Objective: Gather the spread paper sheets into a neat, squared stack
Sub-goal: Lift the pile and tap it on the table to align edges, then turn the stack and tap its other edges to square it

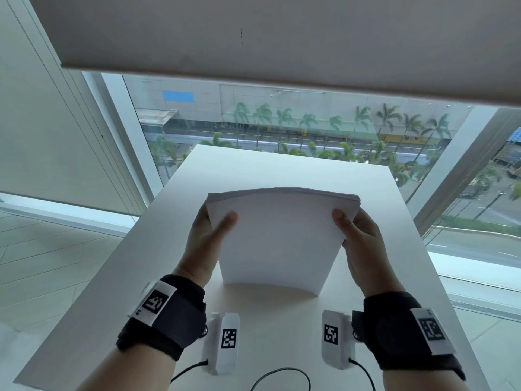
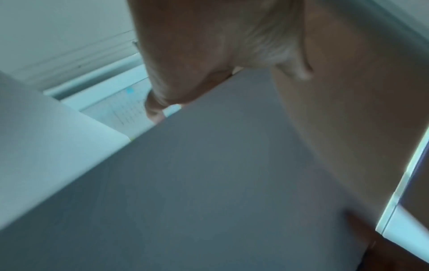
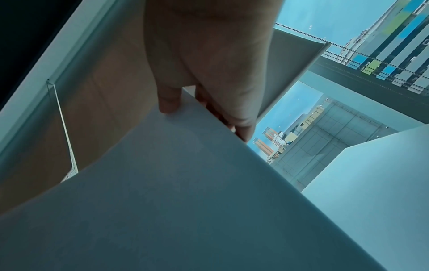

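A stack of white paper sheets (image 1: 279,238) stands nearly upright on its lower edge on the white table (image 1: 158,277), bowed slightly toward me. My left hand (image 1: 208,232) grips its left side, thumb on the front face and fingers behind. My right hand (image 1: 358,235) grips the right side the same way. In the left wrist view the paper stack (image 2: 197,183) fills the frame below my left hand (image 2: 185,77). In the right wrist view my right hand (image 3: 204,88) pinches the paper stack (image 3: 185,192) near its top edge. The fingers behind the sheets are mostly hidden.
The table is narrow, with its far edge (image 1: 282,155) close to a large window (image 1: 282,125). A roller blind (image 1: 282,38) hangs above. Thin black cables (image 1: 282,376) lie on the table near my wrists. Floor drops away on both sides of the table.
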Tool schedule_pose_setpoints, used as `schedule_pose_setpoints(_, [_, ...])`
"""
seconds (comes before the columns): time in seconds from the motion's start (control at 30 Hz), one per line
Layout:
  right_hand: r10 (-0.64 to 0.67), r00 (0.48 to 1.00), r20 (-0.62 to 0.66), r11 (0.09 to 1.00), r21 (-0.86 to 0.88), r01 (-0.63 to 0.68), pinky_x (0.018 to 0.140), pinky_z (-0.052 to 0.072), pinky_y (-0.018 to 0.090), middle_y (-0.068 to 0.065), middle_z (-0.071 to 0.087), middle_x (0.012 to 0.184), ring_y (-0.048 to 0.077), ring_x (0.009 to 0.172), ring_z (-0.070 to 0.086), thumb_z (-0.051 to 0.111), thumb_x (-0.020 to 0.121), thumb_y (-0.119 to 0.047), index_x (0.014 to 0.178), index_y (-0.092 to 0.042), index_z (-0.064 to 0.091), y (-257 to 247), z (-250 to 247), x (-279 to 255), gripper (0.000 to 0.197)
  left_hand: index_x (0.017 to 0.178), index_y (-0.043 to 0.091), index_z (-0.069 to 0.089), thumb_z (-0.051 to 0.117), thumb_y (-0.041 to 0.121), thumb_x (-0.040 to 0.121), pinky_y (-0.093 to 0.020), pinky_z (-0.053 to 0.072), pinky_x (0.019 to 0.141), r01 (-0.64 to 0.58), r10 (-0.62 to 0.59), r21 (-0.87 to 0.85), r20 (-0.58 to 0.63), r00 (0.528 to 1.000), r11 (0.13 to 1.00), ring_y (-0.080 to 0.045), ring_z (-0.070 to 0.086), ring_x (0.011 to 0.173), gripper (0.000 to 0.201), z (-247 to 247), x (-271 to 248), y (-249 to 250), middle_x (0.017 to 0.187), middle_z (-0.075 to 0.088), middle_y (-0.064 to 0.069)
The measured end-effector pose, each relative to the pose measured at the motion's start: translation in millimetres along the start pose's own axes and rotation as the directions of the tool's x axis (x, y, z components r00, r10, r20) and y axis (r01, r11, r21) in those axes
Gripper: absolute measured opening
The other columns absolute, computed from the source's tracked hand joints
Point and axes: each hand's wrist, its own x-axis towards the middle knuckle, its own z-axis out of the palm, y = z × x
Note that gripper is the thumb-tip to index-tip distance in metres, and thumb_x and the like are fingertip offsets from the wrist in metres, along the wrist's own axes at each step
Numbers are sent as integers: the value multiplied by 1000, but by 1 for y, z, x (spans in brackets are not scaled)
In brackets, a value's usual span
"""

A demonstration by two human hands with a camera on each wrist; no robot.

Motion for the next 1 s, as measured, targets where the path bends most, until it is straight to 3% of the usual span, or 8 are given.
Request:
schedule_pose_setpoints(0.07, [-15,999,-34,998,-66,12,62,49,18,-9,70,74,6,70,62,68,76,-19,84,-16,64,-4,2,0,9,92,25,62,71,25,59,-20,50,72,26,-26,144,-1,1000,989,3,65,75,34,-5,-4,-11,81,73,14])
schedule_pose_setpoints(0.2, [-134,979,-154,864,-502,39,62,41,18,-11,60,77,-2,63,53,67,76,-4,93,-27,56,-20,7,8,30,77,23,66,73,5,67,-23,49,70,119,-104,197,-82,991,973,5,63,62,22,-9,-3,-23,63,71,20])
schedule_pose_setpoints(0.37, [-268,956,119,295,-934,200,94,33,36,7,57,117,28,111,49,67,75,-20,117,-19,58,-47,27,11,43,83,20,69,69,12,64,-13,53,69,135,-134,140,-21,991,981,0,66,69,20,-9,-6,-24,69,74,15])
schedule_pose_setpoints(0.5, [-13,935,355,-100,-931,352,110,10,57,7,48,132,33,128,38,57,81,-29,127,-22,48,-51,60,4,47,83,19,68,67,0,75,-11,51,66,134,-133,135,-17,991,982,2,66,67,20,-9,-5,-25,67,74,15])
schedule_pose_setpoints(0.67, [40,879,476,-154,-866,476,108,16,52,8,55,113,32,114,48,41,87,-11,118,-15,44,-40,97,-2,32,86,19,69,65,16,65,-15,53,67,151,-153,88,17,988,985,-5,67,71,22,-9,-7,-19,73,75,10])
schedule_pose_setpoints(0.8, [-36,839,542,-134,-835,534,75,25,37,5,62,97,30,98,55,41,85,-4,101,-13,50,-40,96,3,21,88,16,70,66,17,64,-18,53,69,149,-150,72,-2,989,986,-11,66,75,24,-8,-9,-18,80,74,4])
schedule_pose_setpoints(0.9, [-63,843,534,-58,-845,531,69,27,36,8,64,83,33,84,59,50,81,-4,90,-10,55,-43,90,5,12,90,12,70,69,23,62,-25,50,76,142,-138,117,-40,990,983,-12,65,82,30,-11,-12,-19,85,74,1])
schedule_pose_setpoints(1.0, [-211,864,457,37,-879,474,67,33,36,10,64,72,35,69,60,56,76,-7,81,-8,56,-53,78,9,5,110,18,60,66,48,49,-35,42,96,128,-52,386,-202,978,913,-15,55,109,67,-19,-13,-24,112,64,0])
